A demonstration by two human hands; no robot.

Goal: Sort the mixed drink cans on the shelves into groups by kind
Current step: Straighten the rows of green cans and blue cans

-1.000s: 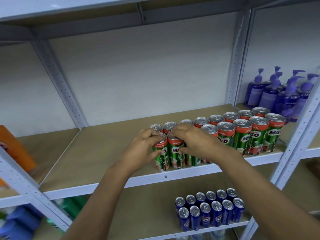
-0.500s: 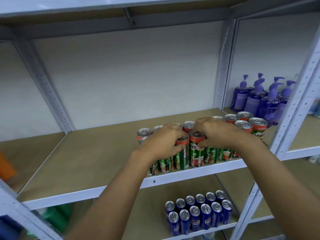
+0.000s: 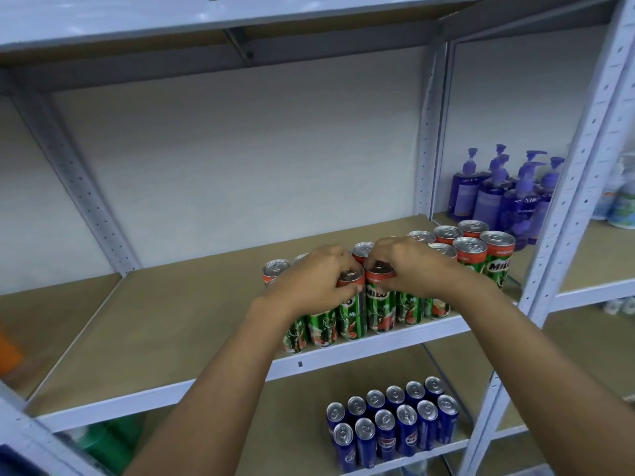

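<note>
Two rows of green and red Milo cans (image 3: 494,259) stand along the front right of the middle shelf (image 3: 178,304). My left hand (image 3: 309,281) grips the top of one front-row Milo can (image 3: 352,316). Beside it my right hand (image 3: 412,266) grips the top of the neighbouring Milo can (image 3: 379,304). Both hands cover several can tops behind them. On the shelf below, a block of blue cans (image 3: 395,427) stands in two rows.
Purple pump bottles (image 3: 498,197) stand in the bay to the right, behind a grey upright post (image 3: 567,207). An orange package (image 3: 8,348) shows at the far left edge. Green items (image 3: 110,441) lie on the lower left shelf.
Both hands have shifted right along the front row of Milo cans. Each now holds a can further along. The camera has turned, so the cans sit more to the right.
</note>
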